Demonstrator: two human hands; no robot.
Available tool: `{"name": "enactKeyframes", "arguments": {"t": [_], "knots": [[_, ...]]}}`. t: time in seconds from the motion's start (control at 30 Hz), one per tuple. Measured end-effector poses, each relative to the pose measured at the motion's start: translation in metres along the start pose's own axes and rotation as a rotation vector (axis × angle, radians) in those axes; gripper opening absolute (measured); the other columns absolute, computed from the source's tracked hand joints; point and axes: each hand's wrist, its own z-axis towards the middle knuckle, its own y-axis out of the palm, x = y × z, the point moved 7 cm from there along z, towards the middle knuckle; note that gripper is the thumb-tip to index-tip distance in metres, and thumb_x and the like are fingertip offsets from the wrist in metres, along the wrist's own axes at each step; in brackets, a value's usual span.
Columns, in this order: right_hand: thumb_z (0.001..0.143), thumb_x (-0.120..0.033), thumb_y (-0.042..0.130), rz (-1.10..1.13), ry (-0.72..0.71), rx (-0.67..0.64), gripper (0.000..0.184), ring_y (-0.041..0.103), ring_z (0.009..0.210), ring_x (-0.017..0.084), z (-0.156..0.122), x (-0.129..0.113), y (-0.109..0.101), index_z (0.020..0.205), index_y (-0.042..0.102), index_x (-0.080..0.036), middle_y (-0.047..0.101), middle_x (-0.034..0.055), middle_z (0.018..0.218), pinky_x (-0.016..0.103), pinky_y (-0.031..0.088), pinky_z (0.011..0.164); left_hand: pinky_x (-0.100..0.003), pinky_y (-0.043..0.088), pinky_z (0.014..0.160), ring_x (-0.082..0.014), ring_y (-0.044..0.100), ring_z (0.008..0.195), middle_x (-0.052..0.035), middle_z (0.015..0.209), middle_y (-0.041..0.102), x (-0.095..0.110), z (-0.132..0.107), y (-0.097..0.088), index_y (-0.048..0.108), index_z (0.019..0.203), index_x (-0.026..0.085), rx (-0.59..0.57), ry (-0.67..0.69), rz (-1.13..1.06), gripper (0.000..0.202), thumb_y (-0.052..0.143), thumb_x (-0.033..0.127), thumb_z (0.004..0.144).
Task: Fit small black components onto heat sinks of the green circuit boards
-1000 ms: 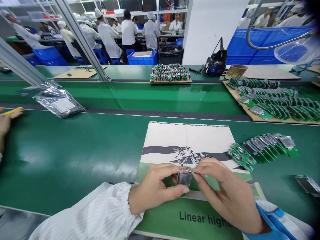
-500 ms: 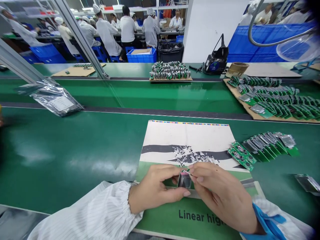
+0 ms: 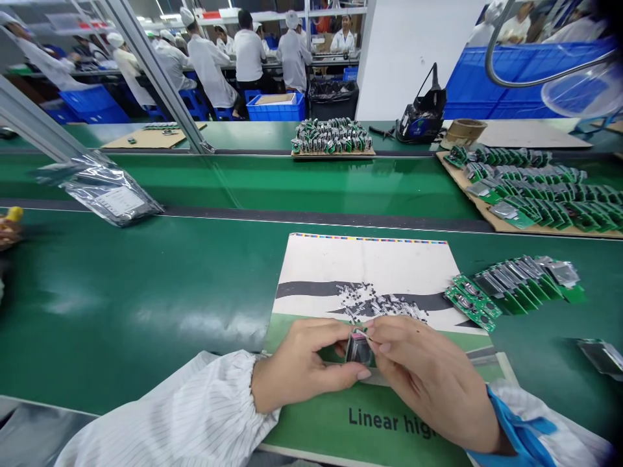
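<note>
Pinching a small metal-cased module (image 3: 359, 350), the left hand (image 3: 296, 363) and right hand (image 3: 433, 383) close on it from both sides, over a printed sheet (image 3: 360, 272) near the front edge of the green workbench (image 3: 146, 311), with overlapping green circuit boards (image 3: 516, 285) just to the sheet's right.

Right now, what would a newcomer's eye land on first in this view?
Front and centre, the left hand and right hand pinch a small metal-cased module over a printed sheet on the green bench. Just right of the sheet lies a fanned row of green circuit boards. Farther back, a cardboard tray carries many more boards, with white-coated workers beyond.
</note>
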Motion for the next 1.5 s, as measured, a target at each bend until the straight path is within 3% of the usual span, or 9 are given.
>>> {"name": "enactKeyframes", "arguments": {"t": [0.47,0.7,0.9,1.13,1.37,1.5], "knots": [[0.084,0.003,0.051,-0.009,0.000,-0.015,0.035,0.057,0.107,0.019,-0.001,-0.001,0.000,0.110,0.049,-0.020,0.062,0.0053,0.106,0.032,0.050,0.093,-0.024,0.051,0.059,-0.0166,0.063,0.065,-0.0070,0.072,0.068,0.000,0.001,0.000,0.069,0.101,0.012,0.015,0.020,0.008,0.029,0.066,0.033,0.081],[0.087,0.001,0.047,0.018,0.031,-0.030,0.036,0.059,0.104,0.019,-0.003,0.005,0.003,0.112,0.047,-0.025,0.062,0.0043,0.110,0.038,0.053,0.093,-0.024,0.051,0.058,-0.0165,0.062,0.064,-0.0072,0.071,0.068,0.000,0.000,-0.001,0.068,0.094,0.011,0.009,0.024,0.038,0.026,0.066,0.033,0.081],[0.090,-0.001,0.049,0.019,-0.008,0.050,0.031,0.061,0.099,0.020,0.002,-0.002,0.000,0.115,0.047,-0.019,0.065,0.0075,0.100,0.037,0.055,0.085,-0.022,0.047,0.054,-0.0130,0.055,0.057,-0.0038,0.066,0.063,0.002,0.001,0.000,0.066,0.092,0.012,-0.001,0.034,0.095,0.026,0.061,0.036,0.084],[0.090,-0.004,0.050,0.103,0.143,0.137,0.021,0.063,0.095,0.018,0.008,0.004,0.001,0.100,0.049,-0.023,0.065,0.0029,0.091,0.029,0.056,0.077,-0.022,0.043,0.050,-0.0124,0.052,0.055,-0.0021,0.064,0.060,0.003,-0.003,0.000,0.063,0.091,0.012,0.040,0.116,0.209,0.026,0.059,0.037,0.086],[0.090,-0.009,0.054,0.290,0.255,0.134,0.027,0.059,0.103,0.021,0.003,0.012,0.002,0.112,0.047,-0.023,0.062,0.0061,0.104,0.034,0.055,0.084,-0.023,0.049,0.057,-0.0140,0.060,0.063,-0.0058,0.076,0.068,0.000,-0.002,0.000,0.064,0.100,0.014,0.031,0.075,0.175,0.025,0.060,0.034,0.086],[0.091,-0.010,0.053,0.344,0.299,0.150,0.023,0.060,0.100,0.021,0.001,0.016,0.003,0.110,0.048,-0.025,0.061,0.0058,0.101,0.033,0.057,0.079,-0.023,0.049,0.056,-0.0139,0.060,0.061,-0.0054,0.073,0.067,0.002,-0.001,0.000,0.063,0.101,0.014,0.023,0.097,0.179,0.027,0.059,0.036,0.086]]}}
